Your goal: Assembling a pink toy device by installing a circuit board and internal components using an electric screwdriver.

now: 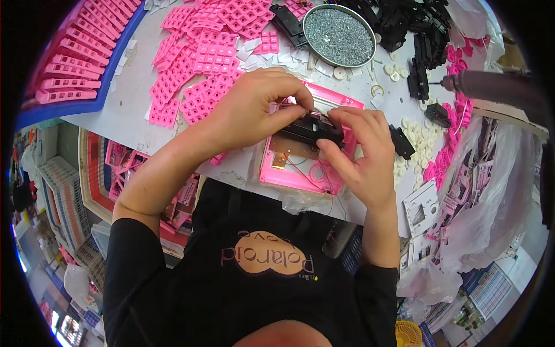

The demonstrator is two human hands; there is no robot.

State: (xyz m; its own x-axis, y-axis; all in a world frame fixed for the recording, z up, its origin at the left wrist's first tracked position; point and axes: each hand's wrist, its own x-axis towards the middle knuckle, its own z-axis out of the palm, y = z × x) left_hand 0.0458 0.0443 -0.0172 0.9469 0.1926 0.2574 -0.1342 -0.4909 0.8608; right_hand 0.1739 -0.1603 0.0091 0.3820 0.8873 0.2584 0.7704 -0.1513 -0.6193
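Note:
In front of me on the table lies a pink plastic housing [287, 176], with a brown circuit board [296, 149] and thin red wires in it. A black plastic mechanism [306, 129] sits tilted over the housing's middle. My right hand [365, 151] grips this part at its right end, thumb on the near side and fingers on the far side. My left hand [254, 107] has thumb and forefinger pinched together at the part's upper left edge. Whatever small thing is between those fingertips is too hidden to name; a thin wire shows close by.
Pink keypad pieces [215, 53] are heaped at the far left, beside a blue-rimmed tray [136, 23]. A round tin of small screws [339, 36] stands at the back. Black parts [417, 72], white rings [411, 141] and a power screwdriver [485, 85] are on the right.

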